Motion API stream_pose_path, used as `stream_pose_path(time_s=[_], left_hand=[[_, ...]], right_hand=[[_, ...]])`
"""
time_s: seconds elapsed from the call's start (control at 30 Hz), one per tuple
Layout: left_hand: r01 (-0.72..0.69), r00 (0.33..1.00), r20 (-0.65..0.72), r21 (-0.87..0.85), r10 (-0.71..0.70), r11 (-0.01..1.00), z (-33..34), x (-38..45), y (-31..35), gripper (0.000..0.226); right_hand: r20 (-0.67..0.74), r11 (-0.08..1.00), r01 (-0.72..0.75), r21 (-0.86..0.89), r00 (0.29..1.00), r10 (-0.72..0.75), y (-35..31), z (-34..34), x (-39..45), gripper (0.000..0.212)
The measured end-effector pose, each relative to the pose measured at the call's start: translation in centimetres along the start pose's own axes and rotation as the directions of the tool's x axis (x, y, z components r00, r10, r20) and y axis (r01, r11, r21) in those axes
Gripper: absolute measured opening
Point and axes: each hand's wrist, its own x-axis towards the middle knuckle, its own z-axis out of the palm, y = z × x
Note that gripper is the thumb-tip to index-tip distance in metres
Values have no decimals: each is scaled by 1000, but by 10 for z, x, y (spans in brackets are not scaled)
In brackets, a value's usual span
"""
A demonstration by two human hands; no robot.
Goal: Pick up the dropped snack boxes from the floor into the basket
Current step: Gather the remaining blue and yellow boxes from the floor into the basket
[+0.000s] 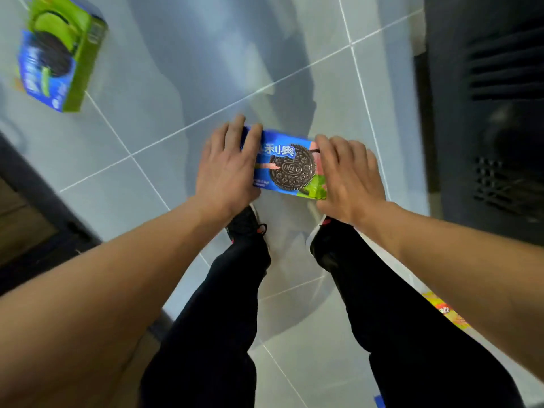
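A blue Oreo snack box [287, 166] with a cookie picture and a green corner is held between both hands just above the tiled floor, in front of my shoes. My left hand [226, 166] grips its left end, fingers curled over the far edge. My right hand [348, 175] grips its right end. A second Oreo box [59, 54], blue and green, lies on the floor at the far left. No basket is in view.
My legs in black trousers and black shoes [250, 228] stand below the box. A dark cabinet with vent slots [500, 113] rises on the right. Dark furniture [35, 219] edges the left. A yellow-orange package [444, 313] shows under my right forearm.
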Motion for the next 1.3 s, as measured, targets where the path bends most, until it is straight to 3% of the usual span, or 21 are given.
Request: stream_pose_path(time_s=[0.23,0.33,0.47,0.57,0.6,0.67,0.73,0.83,0.93,1.03,1.13,1.3], left_hand=[[65,989,-129,-16,-67,998,-198,-142,8,103],[100,977,-186,-53,-108,994,-279,-205,17,103],[99,965,-223,-183,-140,978,-333,-276,29,102],[164,949,-181,-414,-258,895,-367,-317,37,101],[186,950,-142,-460,-278,869,-381,-326,40,102],[230,961,-20,-487,-275,842,-404,-339,45,96],[270,958,54,-501,-282,822,-421,-355,53,72],[315,931,16,-543,-366,778,-437,-377,65,49],[344,864,-137,-543,-485,766,-428,-417,87,49],[376,779,-221,-584,-587,719,-402,-457,109,49],[400,676,-264,-652,-688,644,-377,-500,132,47],[493,390,-219,-771,-894,403,-324,-593,177,54]], right_hand=[[-199,982,141,-121,966,-164,-67,-196,-115,98],[-204,967,192,-169,953,-225,-98,-275,-169,97],[-250,932,274,-238,910,-332,-118,-328,-227,90],[-331,863,422,-279,801,-499,-127,-355,-260,54],[-325,821,474,-317,760,-564,-129,-366,-266,52],[-273,732,540,-417,693,-667,-133,-384,-272,67],[-239,657,579,-482,635,-735,-136,-400,-277,78],[-220,604,611,-512,586,-780,-142,-428,-281,87],[-115,514,679,-523,542,-833,-157,-443,-296,93],[-89,476,731,-489,501,-861,-179,-449,-305,82],[105,362,792,-493,466,-878,-213,-449,-318,85],[376,63,900,-431,242,-895,-277,-416,-383,57]])
